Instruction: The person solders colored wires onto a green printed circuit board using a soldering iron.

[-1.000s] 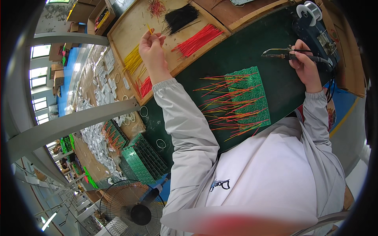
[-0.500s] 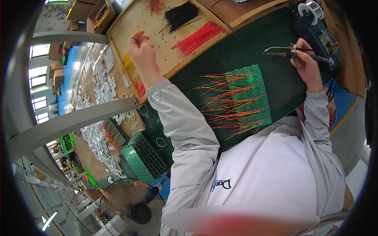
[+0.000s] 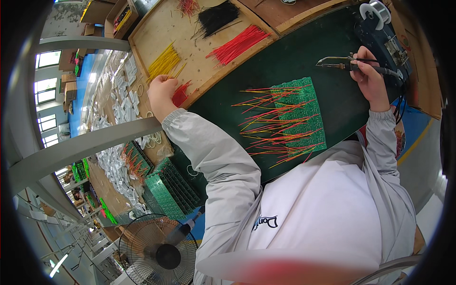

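Observation:
My left hand (image 3: 161, 94) is at the near left corner of a wooden tray, fingers pinched on a yellow wire (image 3: 180, 70) that sticks out past them. Right beside it are a bundle of yellow wires (image 3: 164, 61) and some red wires (image 3: 181, 95). My right hand (image 3: 372, 85) grips a soldering iron (image 3: 338, 64), its metal tip and a curved thin tube pointing left over the dark green mat. Below that tip lies a green circuit board panel (image 3: 311, 114), with rows of red and yellow wires (image 3: 259, 114) fanning off its left side.
The wooden tray (image 3: 190, 59) also holds black wires (image 3: 218, 19) and red wires (image 3: 240, 45). A solder spool (image 3: 375, 14) stands on a machine at far right. Stacked circuit boards (image 3: 171, 190), a metal post (image 3: 85, 145) and a fan (image 3: 164, 251) are at left.
My left hand has moved nearer and slightly left, down to the tray's corner, with the yellow wire in its fingers. The right hand and soldering iron are almost still.

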{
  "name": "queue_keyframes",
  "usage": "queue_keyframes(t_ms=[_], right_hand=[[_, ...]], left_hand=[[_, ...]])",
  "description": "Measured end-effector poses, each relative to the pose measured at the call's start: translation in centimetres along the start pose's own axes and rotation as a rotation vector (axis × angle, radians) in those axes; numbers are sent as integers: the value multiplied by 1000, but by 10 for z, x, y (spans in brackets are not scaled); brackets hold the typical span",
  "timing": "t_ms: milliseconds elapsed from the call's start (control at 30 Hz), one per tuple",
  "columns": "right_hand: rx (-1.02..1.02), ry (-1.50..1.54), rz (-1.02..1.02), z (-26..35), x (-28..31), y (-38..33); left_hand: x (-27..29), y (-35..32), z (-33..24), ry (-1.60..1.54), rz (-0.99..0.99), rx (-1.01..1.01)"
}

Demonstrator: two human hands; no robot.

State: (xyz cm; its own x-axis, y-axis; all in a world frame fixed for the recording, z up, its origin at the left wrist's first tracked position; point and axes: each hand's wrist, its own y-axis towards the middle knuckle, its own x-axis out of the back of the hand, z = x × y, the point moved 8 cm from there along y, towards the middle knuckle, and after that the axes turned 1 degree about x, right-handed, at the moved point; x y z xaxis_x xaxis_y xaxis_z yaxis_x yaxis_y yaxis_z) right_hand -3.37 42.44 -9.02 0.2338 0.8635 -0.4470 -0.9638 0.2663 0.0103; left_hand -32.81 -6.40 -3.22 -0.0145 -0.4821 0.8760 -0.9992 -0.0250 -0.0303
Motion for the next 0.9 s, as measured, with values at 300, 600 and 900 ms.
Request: queue_keyframes(t_ms=[300, 600, 900], right_hand=[[-2, -7, -11, 1, 0, 0], [-7, 1, -26, 2, -1, -1], [-4, -8, -5, 0, 2, 0]], left_hand=[[-4, 6, 1, 54, -100, -12], [-3, 11, 7, 115, -191, -27], [36, -2, 9, -286, -406, 8]])
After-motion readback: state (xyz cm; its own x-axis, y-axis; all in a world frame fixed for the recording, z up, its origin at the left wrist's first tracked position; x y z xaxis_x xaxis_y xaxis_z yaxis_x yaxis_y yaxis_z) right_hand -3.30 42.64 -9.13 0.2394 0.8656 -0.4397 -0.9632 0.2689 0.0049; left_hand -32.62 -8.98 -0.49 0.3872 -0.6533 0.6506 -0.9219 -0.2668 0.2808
